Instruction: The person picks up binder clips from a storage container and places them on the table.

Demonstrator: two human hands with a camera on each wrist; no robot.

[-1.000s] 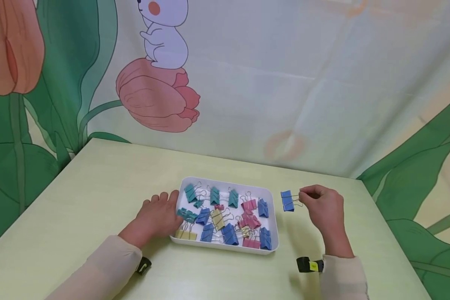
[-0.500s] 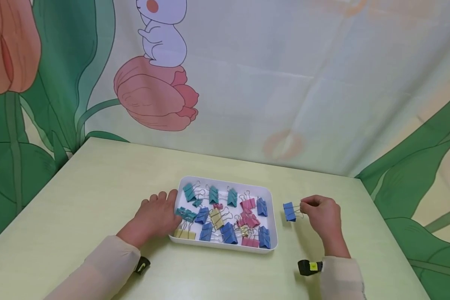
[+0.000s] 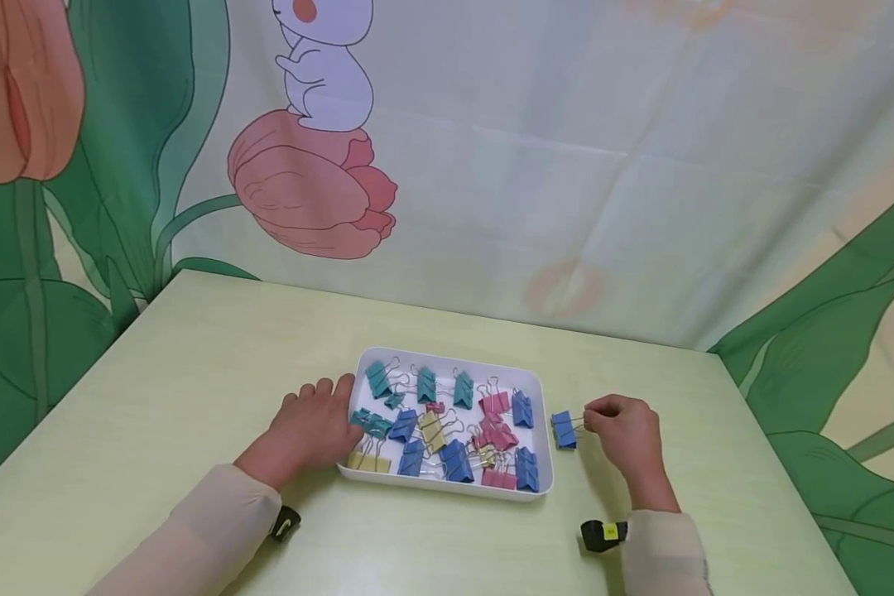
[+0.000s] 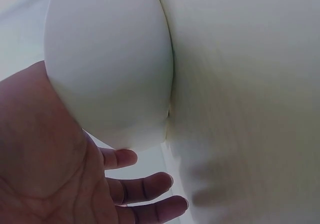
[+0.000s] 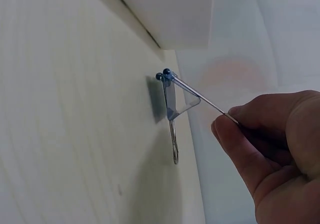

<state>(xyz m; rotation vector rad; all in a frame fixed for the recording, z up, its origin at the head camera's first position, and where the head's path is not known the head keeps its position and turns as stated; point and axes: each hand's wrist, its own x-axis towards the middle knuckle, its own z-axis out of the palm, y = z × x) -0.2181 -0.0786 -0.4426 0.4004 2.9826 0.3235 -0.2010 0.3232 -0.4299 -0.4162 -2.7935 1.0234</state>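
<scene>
A white tray stands on the table, holding several binder clips in teal, blue, pink and yellow. At its left end my left hand grips the rim, thumb over the edge. In the left wrist view, the tray's outer wall hides the thumb, and the other fingers extend past it. My right hand pinches one wire handle of a blue binder clip between thumb and forefinger. The right wrist view shows that clip close over the tabletop, its other handle hanging down.
The pale table reaches back to a hanging cloth printed with tulips and a white animal. A teal clip lies in the tray's far left corner, and a blue clip in its near right corner.
My right hand has come down toward the table and slightly left with the blue binder clip, closer to the tray's right side. The left hand stays at the tray's left end.
</scene>
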